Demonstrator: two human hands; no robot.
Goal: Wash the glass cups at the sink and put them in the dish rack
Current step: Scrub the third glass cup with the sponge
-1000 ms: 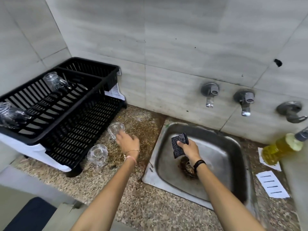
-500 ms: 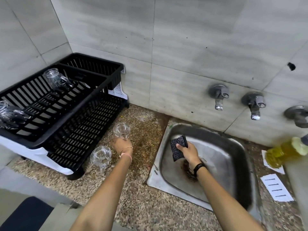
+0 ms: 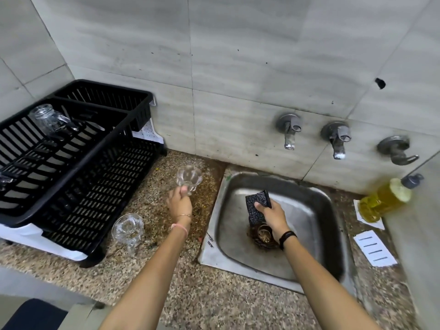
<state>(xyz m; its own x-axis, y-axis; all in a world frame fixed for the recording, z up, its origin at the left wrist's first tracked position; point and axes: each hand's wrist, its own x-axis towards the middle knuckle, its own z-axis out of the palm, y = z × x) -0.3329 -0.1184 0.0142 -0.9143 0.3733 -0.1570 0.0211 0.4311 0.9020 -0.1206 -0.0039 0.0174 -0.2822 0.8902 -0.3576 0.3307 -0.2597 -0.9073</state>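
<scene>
Speckled stone counter (image 3: 214, 306), steel sink (image 3: 316, 225) set into it, grey tiled wall behind. Your left hand (image 3: 179, 202) has its fingers curled round the base of a glass cup (image 3: 189, 178), tilted, over the counter between the dish rack (image 3: 78, 182) and the sink. Your right hand (image 3: 271, 216) grips a dark sponge (image 3: 257, 206) over the sink bowl, near the drain. A second cup (image 3: 127, 228) sits on the counter just beside the rack. One rack glass (image 3: 48, 119) lies in the top tray. A soap bottle (image 3: 383, 201) is right of the sink.
</scene>
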